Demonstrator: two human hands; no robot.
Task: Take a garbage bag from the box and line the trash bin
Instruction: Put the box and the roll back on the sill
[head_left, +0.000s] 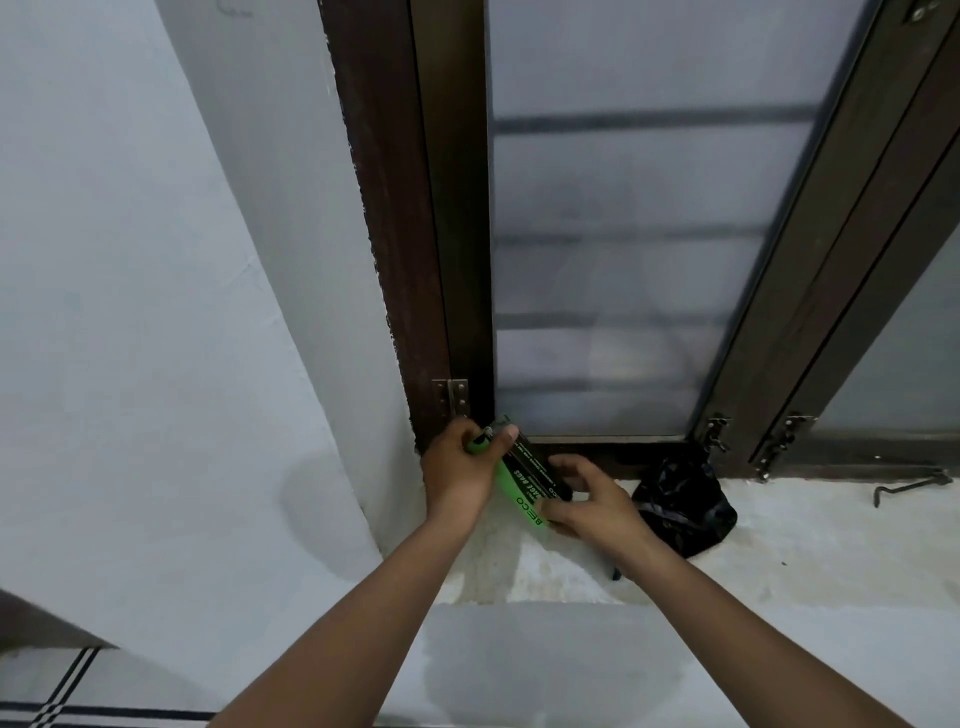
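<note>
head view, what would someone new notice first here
The eye goes first to the green and black garbage bag box, gripped at its far end by the left hand and at its near end by the right hand, low in the middle over the pale window sill. Just right of the hands a crumpled black plastic bag sits on the sill against the dark wooden window frame with its frosted glass.

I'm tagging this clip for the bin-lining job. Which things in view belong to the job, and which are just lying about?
Belongs to the job:
- green and black garbage bag box, held on the windowsill
- left hand at its far end
- right hand at its near end

Just lying about:
- crumpled black plastic bag on the sill
- metal window hook

No trash bin in view.
</note>
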